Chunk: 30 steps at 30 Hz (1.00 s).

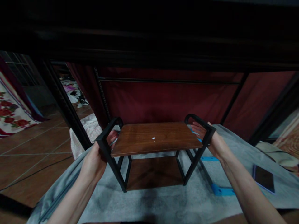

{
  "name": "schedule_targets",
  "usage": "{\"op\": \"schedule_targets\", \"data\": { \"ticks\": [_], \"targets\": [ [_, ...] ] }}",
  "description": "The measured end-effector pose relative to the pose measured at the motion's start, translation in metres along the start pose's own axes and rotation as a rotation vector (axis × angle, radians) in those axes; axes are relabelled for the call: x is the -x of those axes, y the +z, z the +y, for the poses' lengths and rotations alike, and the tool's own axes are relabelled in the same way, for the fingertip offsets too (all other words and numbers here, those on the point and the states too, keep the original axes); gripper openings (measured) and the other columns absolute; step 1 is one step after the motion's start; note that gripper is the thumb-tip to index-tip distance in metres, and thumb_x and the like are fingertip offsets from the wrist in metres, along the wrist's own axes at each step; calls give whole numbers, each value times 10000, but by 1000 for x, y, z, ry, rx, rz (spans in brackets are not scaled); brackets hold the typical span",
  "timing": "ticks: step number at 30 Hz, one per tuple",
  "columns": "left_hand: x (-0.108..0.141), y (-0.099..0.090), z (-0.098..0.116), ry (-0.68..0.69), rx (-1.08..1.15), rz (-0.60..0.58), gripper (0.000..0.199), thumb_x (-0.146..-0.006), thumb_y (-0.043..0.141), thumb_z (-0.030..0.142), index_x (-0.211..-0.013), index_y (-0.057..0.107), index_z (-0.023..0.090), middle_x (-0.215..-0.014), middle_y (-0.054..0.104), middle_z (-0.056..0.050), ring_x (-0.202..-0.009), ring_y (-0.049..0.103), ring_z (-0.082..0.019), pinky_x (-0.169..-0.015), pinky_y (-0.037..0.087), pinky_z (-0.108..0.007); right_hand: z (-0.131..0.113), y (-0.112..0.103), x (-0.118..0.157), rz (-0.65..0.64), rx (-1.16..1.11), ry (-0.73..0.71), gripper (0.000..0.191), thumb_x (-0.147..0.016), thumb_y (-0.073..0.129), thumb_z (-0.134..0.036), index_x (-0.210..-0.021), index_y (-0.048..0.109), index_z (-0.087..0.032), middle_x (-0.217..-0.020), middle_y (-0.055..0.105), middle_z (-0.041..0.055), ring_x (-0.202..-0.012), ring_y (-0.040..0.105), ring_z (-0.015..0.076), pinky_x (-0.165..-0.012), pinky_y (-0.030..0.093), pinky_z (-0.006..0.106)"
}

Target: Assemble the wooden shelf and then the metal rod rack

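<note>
A small two-tier shelf point(163, 135) stands in front of me, with brown wood-look boards and a black metal frame. On its upper board is a small white mark point(153, 138). My left hand point(93, 160) grips the left side frame, its fingers reaching through the opening beneath the curved top rail. At the right side frame, my right hand point(215, 141) holds from outside, its fingers partly hidden behind the black bar. The lower board point(155, 174) lies close to the grey cloth.
Grey cloth point(163, 205) covers the surface under the shelf. Blue-cornered frame parts point(221, 190) and a phone point(263, 178) lie at the right. Dark red curtain point(163, 102) hangs behind; a black beam point(149, 40) crosses overhead. Tiled floor point(35, 146) shows at the left.
</note>
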State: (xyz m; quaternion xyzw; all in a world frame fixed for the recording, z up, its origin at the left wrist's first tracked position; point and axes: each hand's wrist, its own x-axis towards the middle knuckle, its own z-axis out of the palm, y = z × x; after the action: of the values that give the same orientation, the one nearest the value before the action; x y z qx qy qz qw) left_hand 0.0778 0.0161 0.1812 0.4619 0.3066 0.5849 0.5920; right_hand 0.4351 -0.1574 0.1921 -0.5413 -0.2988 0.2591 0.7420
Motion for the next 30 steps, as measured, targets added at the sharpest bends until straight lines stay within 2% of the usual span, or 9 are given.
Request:
{"op": "schedule_targets", "data": {
  "ticks": [3,7,10,13,15,18,21,26,30],
  "targets": [
    [1,-1,-4,0,-31,12,353,-869,579,445,-1048,736,184,-1216,707,-60,-1301,539,-249,-1154,386,-338,-3,-4,0,52,-52,-17,456,-957,463,-543,-1089,707,-182,-1140,737,92,-1052,693,169,-856,578,223],
    [5,2,-4,2,-6,18,336,-878,577,405,-1040,737,157,-1225,704,-64,-1300,540,-229,-1166,361,-307,-5,-12,-4,62,-96,0,381,-961,492,-472,-1063,712,-178,-1076,755,83,-975,713,163,-814,596,228],
    [6,2,-3,-23,53,9,392,-900,560,448,-1080,724,141,-1263,686,-87,-1286,552,-227,-1157,371,-308,1,-16,-8,110,-44,37,342,-966,487,-407,-1010,730,-170,-1060,757,90,-946,715,161,-790,598,221],
    [7,-1,-5,-84,91,5,487,-903,538,536,-1137,705,143,-1285,673,-98,-1280,556,-233,-1144,387,-319,11,-21,-11,105,18,42,280,-934,541,-380,-1009,739,-197,-1083,751,79,-984,705,178,-830,586,249],
    [7,-5,-9,-107,95,17,493,-890,555,558,-1121,714,153,-1250,694,-87,-1285,551,-225,-1133,393,-298,18,-25,-13,89,44,39,287,-905,580,-426,-1016,741,-216,-1099,747,75,-1019,694,201,-874,570,288],
    [7,-13,-16,-133,88,16,467,-867,590,565,-1068,736,170,-1189,724,-59,-1296,539,-207,-1110,404,-256,24,-31,-15,13,85,26,352,-848,638,-518,-1018,746,-229,-1157,730,75,-1114,657,243,-962,519,348],
    [8,-21,-21,-143,70,-4,458,-857,601,572,-1068,736,189,-1193,722,-41,-1296,534,-198,-1068,438,-239,28,-35,-18,-52,116,-3,366,-788,705,-520,-1014,754,-236,-1197,717,69,-1204,605,266,-1037,453,374],
    [13,-29,-31,-160,12,3,495,-831,614,598,-1087,723,189,-1181,719,-60,-1179,609,-247,-975,524,-335,28,-34,-19,-49,103,-9,364,-726,765,-489,-1001,765,-252,-1205,717,55,-1239,577,275,-1059,420,389],
    [23,-34,-54,-195,15,4,466,-824,636,574,-1078,712,191,-1148,719,-50,-1136,625,-252,-1016,502,-403,29,-34,-15,-60,74,25,409,-717,764,-497,-1039,764,-245,-1226,706,57,-1232,580,289,-1022,450,399]
  ]
}}
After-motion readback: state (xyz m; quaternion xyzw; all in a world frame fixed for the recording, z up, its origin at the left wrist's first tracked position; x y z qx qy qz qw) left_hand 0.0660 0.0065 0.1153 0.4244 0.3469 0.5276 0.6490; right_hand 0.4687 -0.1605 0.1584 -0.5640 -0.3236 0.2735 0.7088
